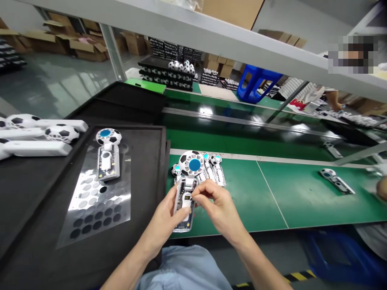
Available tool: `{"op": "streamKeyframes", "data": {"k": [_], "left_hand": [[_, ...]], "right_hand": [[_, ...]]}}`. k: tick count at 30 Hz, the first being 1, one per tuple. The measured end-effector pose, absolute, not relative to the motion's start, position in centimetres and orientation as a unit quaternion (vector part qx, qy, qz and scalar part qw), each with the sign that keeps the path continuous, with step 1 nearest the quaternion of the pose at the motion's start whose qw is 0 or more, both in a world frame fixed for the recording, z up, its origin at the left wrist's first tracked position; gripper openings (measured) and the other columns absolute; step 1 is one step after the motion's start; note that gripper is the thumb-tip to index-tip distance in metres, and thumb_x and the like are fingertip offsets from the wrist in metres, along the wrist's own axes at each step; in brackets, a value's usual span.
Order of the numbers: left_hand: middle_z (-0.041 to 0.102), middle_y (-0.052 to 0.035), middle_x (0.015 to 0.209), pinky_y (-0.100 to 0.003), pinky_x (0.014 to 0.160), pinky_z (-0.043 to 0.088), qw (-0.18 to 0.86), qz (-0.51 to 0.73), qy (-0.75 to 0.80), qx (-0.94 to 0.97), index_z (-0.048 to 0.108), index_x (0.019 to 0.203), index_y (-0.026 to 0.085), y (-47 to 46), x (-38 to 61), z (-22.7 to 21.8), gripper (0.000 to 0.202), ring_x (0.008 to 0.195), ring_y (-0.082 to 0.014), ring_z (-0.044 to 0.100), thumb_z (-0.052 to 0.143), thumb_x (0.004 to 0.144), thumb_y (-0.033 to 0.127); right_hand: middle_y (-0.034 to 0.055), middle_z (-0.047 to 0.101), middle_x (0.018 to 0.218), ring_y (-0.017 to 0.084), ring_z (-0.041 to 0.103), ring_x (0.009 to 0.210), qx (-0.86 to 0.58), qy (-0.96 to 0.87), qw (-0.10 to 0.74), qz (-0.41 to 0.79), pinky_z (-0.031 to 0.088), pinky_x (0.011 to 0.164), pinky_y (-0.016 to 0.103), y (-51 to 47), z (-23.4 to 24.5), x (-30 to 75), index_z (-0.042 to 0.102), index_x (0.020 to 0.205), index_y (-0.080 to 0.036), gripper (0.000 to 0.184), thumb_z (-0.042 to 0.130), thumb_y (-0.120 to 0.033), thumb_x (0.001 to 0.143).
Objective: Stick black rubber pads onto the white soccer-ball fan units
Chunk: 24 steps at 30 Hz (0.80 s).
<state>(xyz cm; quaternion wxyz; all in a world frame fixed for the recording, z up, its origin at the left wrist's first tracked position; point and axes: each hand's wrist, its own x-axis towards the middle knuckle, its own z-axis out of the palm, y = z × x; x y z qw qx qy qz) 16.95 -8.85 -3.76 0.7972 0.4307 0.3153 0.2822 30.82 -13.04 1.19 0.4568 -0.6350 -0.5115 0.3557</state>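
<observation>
My left hand is wrapped round the clear handle of a handheld fan; its head has a black-and-white football pattern with a blue disc. A small dark window shows on the handle, inside a white part. At that window's edge, my right hand pinches with thumb and forefinger; whatever lies between the fingertips is too small to make out. Several similar fans lie just behind on the green work surface. To the left, another fan rests on a clear sheet bearing rows of round stickers.
Black trays stand at left, with white football-patterned fans at their far left. A lone fan lies on the green surface at right, near a person's hand. A grey shelf beam crosses overhead. A blue stool stands beyond.
</observation>
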Motion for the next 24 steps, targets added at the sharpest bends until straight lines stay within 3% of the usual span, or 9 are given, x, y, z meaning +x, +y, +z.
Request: {"op": "streamKeyframes", "data": {"k": [6,11,24], "left_hand": [[0.047,-0.0055,0.135,-0.035,0.106,0.03,0.756,0.29,0.321,0.491,0.039,0.133,0.021,-8.6,16.8,-4.3,0.061,0.125,-0.0284,0.039,0.062,0.076,0.028],[0.049,-0.0078,0.133,-0.037,0.105,0.031,0.759,0.277,0.327,0.49,0.036,0.136,0.019,-8.8,16.8,-4.0,0.065,0.122,-0.0294,0.043,0.061,0.076,0.024],[0.044,-0.0067,0.138,-0.035,0.108,0.025,0.764,0.299,0.31,0.481,0.036,0.136,0.018,-8.9,17.2,-4.6,0.064,0.128,-0.028,0.036,0.062,0.077,0.026]], "right_hand": [[-0.0007,0.059,0.075,0.011,0.054,0.067,-0.653,-0.587,0.394,0.271,0.042,0.063,0.022,-13.5,1.9,30.3,0.063,0.078,-0.02,0.016,0.05,-0.013,0.084],[0.0009,0.06,0.076,0.012,0.056,0.069,-0.643,-0.625,0.381,0.225,0.042,0.064,0.023,-13.6,2.2,30.0,0.062,0.079,-0.02,0.018,0.047,-0.011,0.085],[0.0011,0.06,0.075,0.014,0.056,0.07,-0.676,-0.618,0.355,0.189,0.04,0.063,0.025,-13.7,1.7,29.6,0.062,0.077,-0.02,0.018,0.048,-0.011,0.084]]}}
